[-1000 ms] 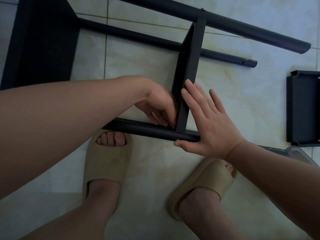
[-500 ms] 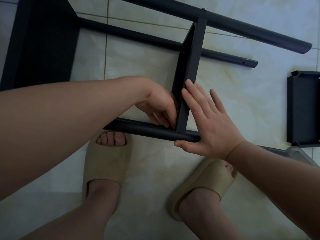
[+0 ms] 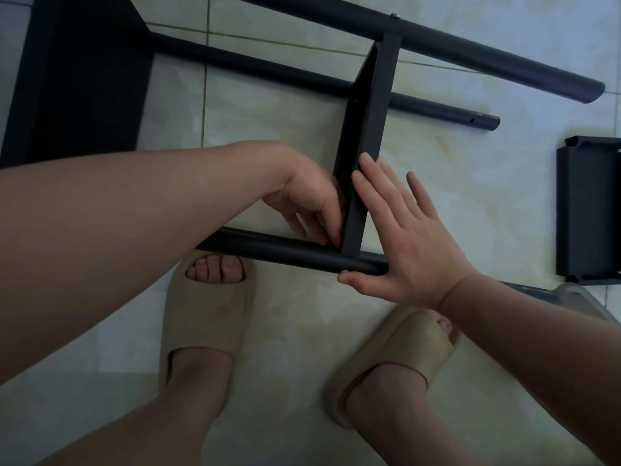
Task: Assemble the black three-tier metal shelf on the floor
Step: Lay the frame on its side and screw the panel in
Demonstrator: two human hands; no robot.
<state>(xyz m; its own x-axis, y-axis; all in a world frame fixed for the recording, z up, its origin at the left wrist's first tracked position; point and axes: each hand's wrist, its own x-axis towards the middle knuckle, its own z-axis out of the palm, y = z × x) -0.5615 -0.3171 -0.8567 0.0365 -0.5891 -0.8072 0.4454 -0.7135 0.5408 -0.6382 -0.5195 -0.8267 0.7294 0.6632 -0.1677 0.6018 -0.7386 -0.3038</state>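
The half-built black shelf (image 3: pixel 268 67) lies on its side on the tiled floor (image 3: pixel 470 196), filling the upper half of the frame. Its long axis runs from the upper left down toward the right, where the far pole (image 3: pixel 470 57) ends open. The middle tier (image 3: pixel 373 129) stands edge-on and crosses from that pole down to the near pole (image 3: pixel 268 248) at the centre.

The hands are close together, one on each side of this tier. The left hand (image 3: pixel 309 203) has its fingers curled into the inner corner where tier meets near pole; whether they pinch anything cannot be told. The right hand (image 3: pixel 413 247) lies flat with its fingers straight against the tier's right face and its thumb under the near pole.

A loose tier (image 3: pixel 588 210) lies at the right edge. Two beige sandals (image 3: pixel 205 321) stand below.
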